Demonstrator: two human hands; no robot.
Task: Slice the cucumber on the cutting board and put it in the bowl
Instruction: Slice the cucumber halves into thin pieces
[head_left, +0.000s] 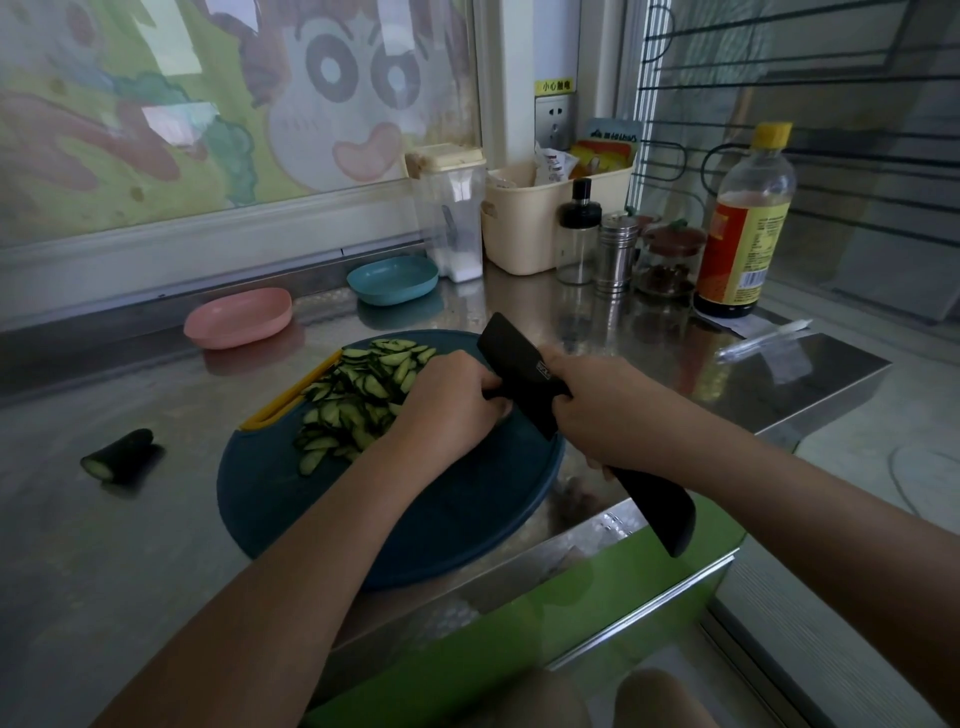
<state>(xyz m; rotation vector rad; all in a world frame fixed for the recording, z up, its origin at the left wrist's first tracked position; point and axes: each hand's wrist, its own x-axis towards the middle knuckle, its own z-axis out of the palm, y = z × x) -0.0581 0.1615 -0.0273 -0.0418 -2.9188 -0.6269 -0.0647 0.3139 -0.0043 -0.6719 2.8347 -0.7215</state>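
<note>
Right hand is wrapped tight round the black cleaver where handle meets blade. The blade is over the right half of the cutting board. Left hand sits on the board against the blade's flat with fingers curled under. I can't tell if it pins a last bit of cucumber or nothing.

Cucumber slices are heaped on the board's far-left part, touching that hand. A cucumber stub lies on the surface well left of the board.

My read on handling: the slices are thin, wet, light and floppy, so they'll stick and skid. Scoop the heap onto the blade flat or cup it, don't pinch singles.

Pink bowl is just beyond the board's far-left rim, blue bowl further behind the board. There's open room left of the board. Condiment jars and a sauce bottle crowd far right of it. The board's near rim sits close to the surface's front edge, so slices could drop off there.
</note>
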